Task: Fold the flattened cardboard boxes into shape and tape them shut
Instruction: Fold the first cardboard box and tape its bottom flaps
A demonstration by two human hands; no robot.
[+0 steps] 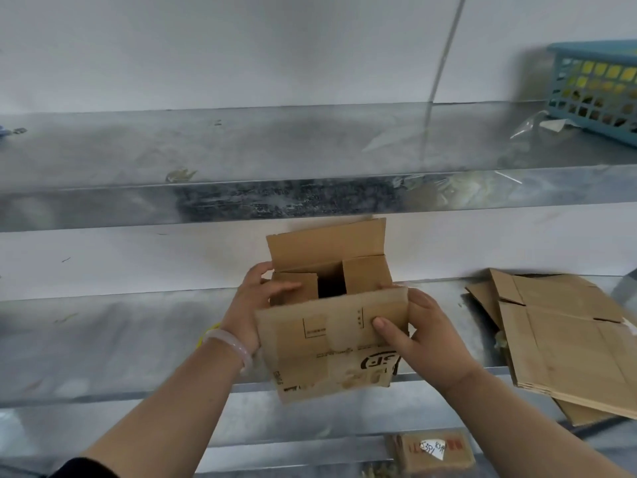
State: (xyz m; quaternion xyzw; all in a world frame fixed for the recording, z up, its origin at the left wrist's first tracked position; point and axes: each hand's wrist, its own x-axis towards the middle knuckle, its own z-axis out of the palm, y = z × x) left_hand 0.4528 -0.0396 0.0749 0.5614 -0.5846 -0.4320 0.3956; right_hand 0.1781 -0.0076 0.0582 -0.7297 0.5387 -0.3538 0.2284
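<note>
Head view: a person holds a small cardboard box (pixel 331 339) in the air with both hands, in front of the middle metal shelf (pixel 103 339) of a rack. The box is already opened into shape and its top is unsealed. The far flap (pixel 327 243) stands upright, the two short side flaps are folded inward with a dark gap between them, and the near flap (pixel 331 319) leans towards the camera.

The left hand (pixel 255 301) wraps round the left side of the box. Its fingers (pixel 287 288) are curled over the edge, close together, and lie on top of the left side flap (pixel 300 288). Its thumb is hidden behind the cardboard. A pale bracelet (pixel 231 343) sits on that wrist.

The right hand (pixel 427 336) grips the right end of the near flap. The thumb (pixel 382 324) presses flat on the printed outer face, and a finger hooks over the flap's top corner, so the cardboard is pinched between them. The other fingers of this hand are out of sight behind the box.

To the right, a stack of flattened boxes (pixel 565 343) lies on the same shelf and overhangs its front edge. On the upper shelf (pixel 241 150), at the far right, stands a blue plastic basket (pixel 599 88). A small labelled carton (pixel 431 450) rests on the shelf below.
</note>
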